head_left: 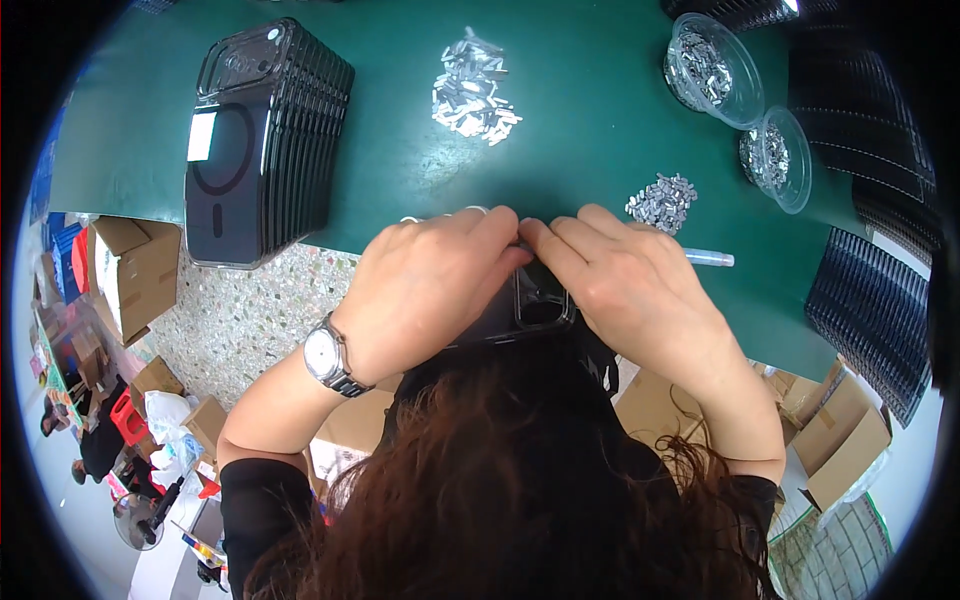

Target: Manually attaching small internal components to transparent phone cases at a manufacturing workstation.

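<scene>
Both hands meet at the table's near edge over a dark phone case [543, 312] with a clear-edged camera cutout. My left hand [430, 265], a watch on its wrist, has thumb and fingertips pinched together at the case's edge. Opposite it, my right hand [612, 262] is also closed, its fingertips on the same edge. Whatever small thing may be between the fingertips is hidden. A small pile of grey metal pieces [662, 203] lies just beyond my right hand. Farther off, in the middle, is a larger heap of shiny silver pieces [475, 90].
A tall stack of dark phone cases [230, 170] stands on the green table [400, 180] at left. Two clear round tubs [745, 90] [795, 165] of metal pieces sit at right, by more stacked cases [870, 320]. A pen [710, 257] lies near my right hand. Cardboard boxes [150, 270] flank the table.
</scene>
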Tool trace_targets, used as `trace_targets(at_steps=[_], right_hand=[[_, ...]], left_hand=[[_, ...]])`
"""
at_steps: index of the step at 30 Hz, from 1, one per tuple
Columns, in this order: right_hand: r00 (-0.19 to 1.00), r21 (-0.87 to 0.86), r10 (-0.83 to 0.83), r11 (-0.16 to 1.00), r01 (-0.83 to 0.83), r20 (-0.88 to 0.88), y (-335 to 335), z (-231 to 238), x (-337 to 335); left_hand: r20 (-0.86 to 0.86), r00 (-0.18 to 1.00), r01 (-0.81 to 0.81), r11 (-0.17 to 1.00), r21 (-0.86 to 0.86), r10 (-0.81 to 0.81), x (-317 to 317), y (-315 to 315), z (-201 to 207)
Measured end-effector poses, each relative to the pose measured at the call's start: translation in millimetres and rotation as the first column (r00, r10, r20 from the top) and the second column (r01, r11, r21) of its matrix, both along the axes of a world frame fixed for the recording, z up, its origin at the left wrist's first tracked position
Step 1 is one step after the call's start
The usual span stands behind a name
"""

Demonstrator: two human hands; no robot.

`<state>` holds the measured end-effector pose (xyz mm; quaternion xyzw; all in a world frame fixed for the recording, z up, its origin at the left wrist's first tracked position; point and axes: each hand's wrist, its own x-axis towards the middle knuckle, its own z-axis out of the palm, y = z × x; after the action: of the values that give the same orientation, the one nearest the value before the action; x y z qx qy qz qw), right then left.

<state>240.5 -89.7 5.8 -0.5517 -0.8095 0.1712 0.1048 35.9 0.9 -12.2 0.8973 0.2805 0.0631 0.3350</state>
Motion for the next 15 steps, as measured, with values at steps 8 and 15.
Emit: trace_targets(at_steps=[8,15], right_hand=[[0.977,0.168,-0.185,0.965,0.202,-0.109,-8,-24,-13],[0.969,0.267,-0.17,0.94,0.215,-0.181,-6,3,-1]], left_hand=[[0.05,0.994,-0.098,0.99,0.105,0.093,2,-8,-2],[0.132,0.991,-0.064,0.908,0.415,0.009,-1,-7,26]])
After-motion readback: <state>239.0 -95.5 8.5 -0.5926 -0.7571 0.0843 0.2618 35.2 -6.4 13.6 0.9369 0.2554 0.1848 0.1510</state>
